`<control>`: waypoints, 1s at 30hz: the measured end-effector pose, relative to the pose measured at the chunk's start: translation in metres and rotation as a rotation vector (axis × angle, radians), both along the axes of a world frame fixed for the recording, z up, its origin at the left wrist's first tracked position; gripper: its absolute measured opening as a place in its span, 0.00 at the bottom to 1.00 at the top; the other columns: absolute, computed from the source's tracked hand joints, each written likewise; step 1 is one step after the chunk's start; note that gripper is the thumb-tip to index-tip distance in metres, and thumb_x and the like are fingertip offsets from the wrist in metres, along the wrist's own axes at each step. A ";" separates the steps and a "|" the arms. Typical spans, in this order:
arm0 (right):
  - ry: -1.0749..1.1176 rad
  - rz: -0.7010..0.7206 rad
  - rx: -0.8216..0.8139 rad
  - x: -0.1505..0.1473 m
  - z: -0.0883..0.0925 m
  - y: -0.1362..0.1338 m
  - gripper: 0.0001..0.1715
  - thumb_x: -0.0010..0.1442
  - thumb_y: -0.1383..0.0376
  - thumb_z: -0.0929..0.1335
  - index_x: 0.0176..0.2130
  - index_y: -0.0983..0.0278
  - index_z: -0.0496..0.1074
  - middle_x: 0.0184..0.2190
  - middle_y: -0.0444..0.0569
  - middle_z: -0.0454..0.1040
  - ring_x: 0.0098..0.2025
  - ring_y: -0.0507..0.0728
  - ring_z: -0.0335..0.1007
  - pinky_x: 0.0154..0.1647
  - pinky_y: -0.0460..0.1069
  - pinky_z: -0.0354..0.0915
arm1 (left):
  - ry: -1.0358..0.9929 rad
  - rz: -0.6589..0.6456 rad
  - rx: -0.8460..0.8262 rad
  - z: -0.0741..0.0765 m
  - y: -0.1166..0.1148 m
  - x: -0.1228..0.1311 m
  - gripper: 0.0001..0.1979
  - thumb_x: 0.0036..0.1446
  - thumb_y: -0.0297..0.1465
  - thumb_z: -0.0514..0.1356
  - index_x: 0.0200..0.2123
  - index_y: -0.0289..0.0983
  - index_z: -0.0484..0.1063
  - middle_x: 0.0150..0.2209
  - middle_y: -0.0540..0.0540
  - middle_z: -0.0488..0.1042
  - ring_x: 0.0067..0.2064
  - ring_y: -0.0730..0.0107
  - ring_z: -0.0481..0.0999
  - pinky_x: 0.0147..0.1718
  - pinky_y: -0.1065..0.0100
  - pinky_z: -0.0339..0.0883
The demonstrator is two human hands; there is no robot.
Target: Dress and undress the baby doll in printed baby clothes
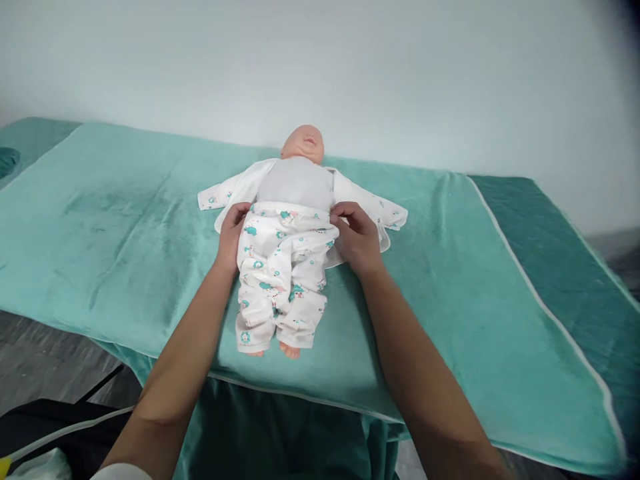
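Green cover (125,220), doll (297,181) between hands (233,232) (361,241), waistband (293,209) apparently pinched

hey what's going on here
A person has the left hand and right hand at either side of the waistband of a doll's printed trousers; how firmly they grip is hard to see. The doll lies on its back on a green cover. The trousers are up at its waist, feet showing below, and its white top lies open in front.
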State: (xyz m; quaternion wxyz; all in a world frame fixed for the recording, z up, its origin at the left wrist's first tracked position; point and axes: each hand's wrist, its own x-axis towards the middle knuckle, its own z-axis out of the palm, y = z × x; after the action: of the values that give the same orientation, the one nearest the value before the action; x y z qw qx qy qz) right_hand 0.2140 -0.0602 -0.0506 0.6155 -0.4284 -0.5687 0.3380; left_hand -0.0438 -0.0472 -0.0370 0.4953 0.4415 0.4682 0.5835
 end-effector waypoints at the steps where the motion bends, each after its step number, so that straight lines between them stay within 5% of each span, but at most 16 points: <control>1: -0.049 0.034 0.034 0.003 0.001 -0.001 0.08 0.60 0.58 0.75 0.37 0.55 0.75 0.43 0.46 0.72 0.50 0.58 0.71 0.52 0.54 0.72 | 0.025 0.007 0.035 0.000 0.001 0.000 0.12 0.52 0.37 0.67 0.40 0.41 0.77 0.43 0.48 0.81 0.47 0.64 0.78 0.48 0.67 0.72; 7: -0.377 0.099 0.149 0.011 0.013 0.008 0.15 0.62 0.52 0.75 0.36 0.56 0.70 0.60 0.51 0.70 0.66 0.66 0.63 0.71 0.66 0.58 | 0.314 -0.104 0.202 0.014 0.006 0.003 0.18 0.55 0.40 0.69 0.48 0.42 0.75 0.59 0.44 0.73 0.62 0.59 0.72 0.63 0.60 0.64; 12: -0.499 0.096 0.248 0.001 0.025 0.010 0.18 0.68 0.49 0.70 0.36 0.57 0.66 0.66 0.53 0.70 0.69 0.66 0.64 0.70 0.65 0.61 | 0.660 -0.152 0.316 0.029 0.006 0.013 0.16 0.50 0.34 0.73 0.37 0.40 0.71 0.55 0.43 0.70 0.63 0.58 0.69 0.64 0.60 0.61; 16: -0.599 0.003 0.231 -0.008 0.034 0.023 0.17 0.72 0.48 0.66 0.40 0.57 0.66 0.55 0.53 0.79 0.57 0.64 0.75 0.60 0.62 0.69 | 0.740 -0.047 0.298 0.035 0.012 0.016 0.11 0.60 0.35 0.66 0.30 0.39 0.67 0.40 0.48 0.73 0.46 0.63 0.73 0.49 0.62 0.67; 20: -0.664 -0.090 0.129 -0.012 0.042 0.058 0.17 0.69 0.48 0.69 0.41 0.57 0.68 0.38 0.47 0.78 0.43 0.62 0.75 0.50 0.58 0.70 | 0.640 0.108 0.191 0.034 0.040 0.014 0.19 0.63 0.34 0.65 0.24 0.40 0.59 0.24 0.54 0.60 0.32 0.68 0.64 0.38 0.64 0.61; 25: -0.427 -0.039 0.033 -0.020 0.040 0.088 0.17 0.60 0.55 0.77 0.34 0.58 0.68 0.28 0.42 0.65 0.41 0.59 0.69 0.47 0.55 0.67 | 0.337 0.096 -0.010 0.020 0.079 0.014 0.23 0.63 0.35 0.66 0.22 0.40 0.57 0.24 0.53 0.57 0.32 0.70 0.59 0.37 0.66 0.55; 30: -0.253 -0.103 -0.037 -0.021 0.027 0.075 0.16 0.59 0.56 0.77 0.32 0.58 0.68 0.30 0.42 0.66 0.37 0.55 0.65 0.43 0.52 0.65 | 0.364 0.105 -0.027 0.013 0.075 0.013 0.22 0.63 0.35 0.67 0.21 0.39 0.60 0.25 0.53 0.58 0.34 0.68 0.61 0.38 0.66 0.55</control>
State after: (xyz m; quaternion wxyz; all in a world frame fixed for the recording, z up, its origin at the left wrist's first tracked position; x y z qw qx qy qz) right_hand 0.1934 0.0146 -0.0232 0.5476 -0.5075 -0.6126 0.2596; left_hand -0.0305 0.0276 -0.0242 0.3769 0.5082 0.5804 0.5127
